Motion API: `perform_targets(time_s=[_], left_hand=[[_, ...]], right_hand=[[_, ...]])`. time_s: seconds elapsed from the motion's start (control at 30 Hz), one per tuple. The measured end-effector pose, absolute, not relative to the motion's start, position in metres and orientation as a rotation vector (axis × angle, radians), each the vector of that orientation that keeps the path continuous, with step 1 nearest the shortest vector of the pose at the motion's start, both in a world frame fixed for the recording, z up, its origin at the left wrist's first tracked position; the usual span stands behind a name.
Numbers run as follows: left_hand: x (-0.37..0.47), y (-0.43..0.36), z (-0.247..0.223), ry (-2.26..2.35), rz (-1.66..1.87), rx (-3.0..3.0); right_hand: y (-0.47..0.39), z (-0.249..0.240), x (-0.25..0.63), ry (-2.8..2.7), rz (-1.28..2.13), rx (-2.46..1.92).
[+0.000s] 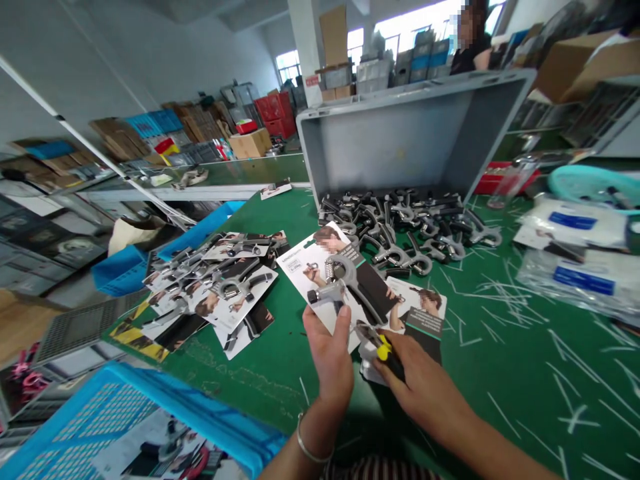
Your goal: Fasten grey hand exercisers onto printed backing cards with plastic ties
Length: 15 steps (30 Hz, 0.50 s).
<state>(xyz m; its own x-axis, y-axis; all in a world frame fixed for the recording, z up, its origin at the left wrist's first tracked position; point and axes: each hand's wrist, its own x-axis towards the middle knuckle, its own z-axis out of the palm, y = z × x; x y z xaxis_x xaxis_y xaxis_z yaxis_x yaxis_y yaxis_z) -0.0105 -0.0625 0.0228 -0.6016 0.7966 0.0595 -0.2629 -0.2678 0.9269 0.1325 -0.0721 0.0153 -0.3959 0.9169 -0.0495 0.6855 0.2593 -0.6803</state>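
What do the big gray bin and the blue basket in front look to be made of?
The gray bin looks like rigid molded plastic, fairly matte, with a thick rim. The blue basket also seems plastic, slightly glossy, judging by its bright rim and regular mesh wall; coated metal seems unlikely.

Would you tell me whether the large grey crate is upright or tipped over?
Tipped: the grey crate has its open side facing the wearer, and hand grips lie heaped at its mouth on the green table.

Moderate daylight is admitted by glaring rear windows; edges are stretched, and faces are pixelated.
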Motion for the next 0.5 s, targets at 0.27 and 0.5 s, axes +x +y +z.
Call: perform_targets(time_s=[0.27,0.5], left_hand=[[-0.018,-0.066,0.022,1.325,1.846,0.756],[-0.024,-0.056,0.020,1.471,1.754,0.952]], right_hand=[[-0.079,0.000,0.133,-2.093,1.254,-1.288],[-0.096,0.000,0.144,-2.021,1.331,-1.265]])
